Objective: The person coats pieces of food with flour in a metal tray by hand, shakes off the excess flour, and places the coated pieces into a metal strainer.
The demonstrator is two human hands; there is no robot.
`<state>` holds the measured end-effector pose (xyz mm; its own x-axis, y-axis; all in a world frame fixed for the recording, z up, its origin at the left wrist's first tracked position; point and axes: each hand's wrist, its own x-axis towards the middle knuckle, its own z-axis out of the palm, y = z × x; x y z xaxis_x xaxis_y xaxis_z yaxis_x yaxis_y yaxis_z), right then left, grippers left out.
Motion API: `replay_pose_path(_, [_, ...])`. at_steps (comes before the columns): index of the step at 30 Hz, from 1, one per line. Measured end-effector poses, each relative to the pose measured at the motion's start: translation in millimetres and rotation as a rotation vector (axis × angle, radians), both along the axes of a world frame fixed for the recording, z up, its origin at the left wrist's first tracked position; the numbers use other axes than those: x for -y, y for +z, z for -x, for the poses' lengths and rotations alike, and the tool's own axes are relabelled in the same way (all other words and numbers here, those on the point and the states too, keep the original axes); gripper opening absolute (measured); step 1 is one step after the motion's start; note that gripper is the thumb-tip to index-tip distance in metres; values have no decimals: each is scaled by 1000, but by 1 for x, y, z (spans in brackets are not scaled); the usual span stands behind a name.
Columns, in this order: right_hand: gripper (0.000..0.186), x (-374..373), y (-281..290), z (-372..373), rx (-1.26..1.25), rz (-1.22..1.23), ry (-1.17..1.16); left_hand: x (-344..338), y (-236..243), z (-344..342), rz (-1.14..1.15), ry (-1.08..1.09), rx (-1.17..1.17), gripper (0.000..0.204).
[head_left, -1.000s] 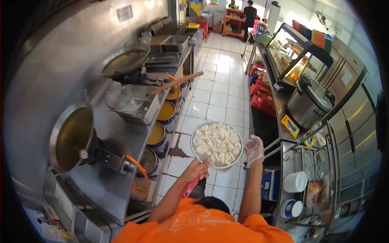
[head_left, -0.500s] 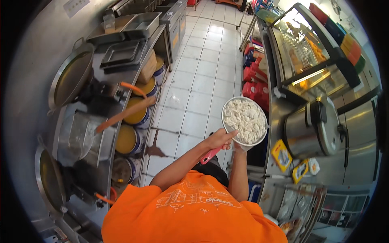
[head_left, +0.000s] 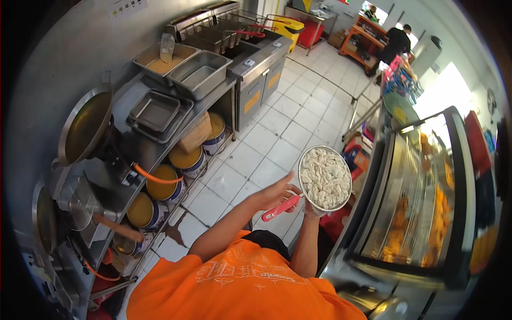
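Note:
A metal mesh strainer full of pale, flour-dusted pieces is held out in front of me, its pink handle pointing toward my lower left. My left hand is beside the handle with its thumb and fingers spread, loosened from it. My right hand, in a clear plastic glove, holds the strainer from underneath, its fingers mostly hidden by the rim.
On the left, a steel counter bears woks and trays above several buckets. Fryers stand farther along. A glass food warmer is close on my right; a person bends at the back.
My right hand has gone from beside the strainer to underneath it. The strainer has shifted rightward, and my left hand has loosened on its handle. The view has swung toward the food warmer.

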<state>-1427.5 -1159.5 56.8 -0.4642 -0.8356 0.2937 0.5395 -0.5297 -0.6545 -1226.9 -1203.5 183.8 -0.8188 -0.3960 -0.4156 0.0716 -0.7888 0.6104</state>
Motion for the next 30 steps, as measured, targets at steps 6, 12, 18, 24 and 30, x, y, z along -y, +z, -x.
replay_pose_path(6, [80, 177, -9, 91, 539, 357, 367, 212, -112, -64, 290, 723, 381, 27])
replay_pose_path(12, [81, 329, -12, 161, -265, 57, -98, 257, -357, -208, 415, -286, 1807, 75])
replay_pose_path(18, [81, 481, -4, 240, 131, -19, -4, 345, -380, -154, 1186, -1070, 1229, 51])
replay_pose_path(24, [81, 664, -3, 321, 141, -65, 142, 532, -233, 4, 726, 665, 1322, 59])
replay_pose_path(30, [81, 850, 36, 338, 104, -98, 365, 641, -35, 68, 691, 697, 1269, 48])
